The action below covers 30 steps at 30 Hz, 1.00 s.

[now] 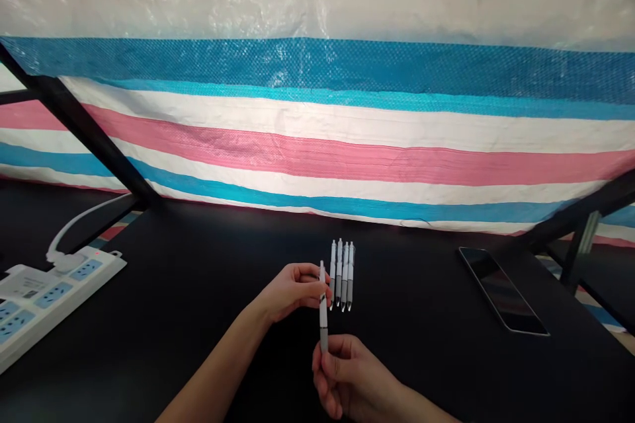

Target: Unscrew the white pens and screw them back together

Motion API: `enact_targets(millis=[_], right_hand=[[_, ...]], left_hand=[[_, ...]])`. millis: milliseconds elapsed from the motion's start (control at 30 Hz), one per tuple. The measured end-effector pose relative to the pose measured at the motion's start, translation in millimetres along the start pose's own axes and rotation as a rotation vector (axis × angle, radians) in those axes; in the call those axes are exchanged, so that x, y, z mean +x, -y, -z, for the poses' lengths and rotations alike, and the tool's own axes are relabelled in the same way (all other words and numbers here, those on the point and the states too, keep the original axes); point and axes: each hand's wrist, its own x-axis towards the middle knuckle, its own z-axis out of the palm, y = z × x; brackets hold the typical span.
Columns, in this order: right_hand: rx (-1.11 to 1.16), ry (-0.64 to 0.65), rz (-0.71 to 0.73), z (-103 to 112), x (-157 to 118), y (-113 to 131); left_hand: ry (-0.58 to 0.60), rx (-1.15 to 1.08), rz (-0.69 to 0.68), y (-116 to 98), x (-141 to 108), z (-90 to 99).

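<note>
A white pen with a grey grip (pixel 323 314) is held upright in the view between both hands. My left hand (pixel 292 291) pinches its upper part between thumb and fingers. Lower down, my right hand (pixel 350 373) grips the grey end, its fingers curled and partly hiding the tip. Just beyond my left fingertips, several similar white and grey pens (pixel 345 274) lie side by side on the black table (pixel 407 344), their clicker ends pointing away from me.
On the right lies a dark phone (pixel 503 291). A white power strip (pixel 59 297) with a plugged-in cable sits at the left. Striped plastic sheeting (pixel 317 152) hangs behind the table, with black frame bars (pixel 94 135) at both sides.
</note>
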Motion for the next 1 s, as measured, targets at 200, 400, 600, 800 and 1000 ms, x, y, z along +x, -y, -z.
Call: enact_targets(millis=[200, 400, 600, 800, 1000], right_hand=[[0.105, -0.007, 0.013, -3.3, -3.6, 4.9], [0.099, 0.002, 0.005, -4.3, -5.5, 8.0], [0.087, -0.007, -0.008, -4.0, -6.1, 8.0], [0.081, -0.001, -0.014, -3.7, -6.1, 7.1], [0.086, -0.027, -0.035, -6.0, -7.3, 8.6]], left_hand=[[-0.064, 0.030, -0.070, -0.5, 1.0, 3.4], [-0.021, 0.022, -0.072, 1.8, 1.7, 3.9], [0.007, 0.025, -0.062, 3.7, 2.3, 4.5], [0.005, -0.004, -0.072, 2.6, 1.7, 3.1], [-0.030, -0.020, -0.085, 2.1, 2.3, 3.3]])
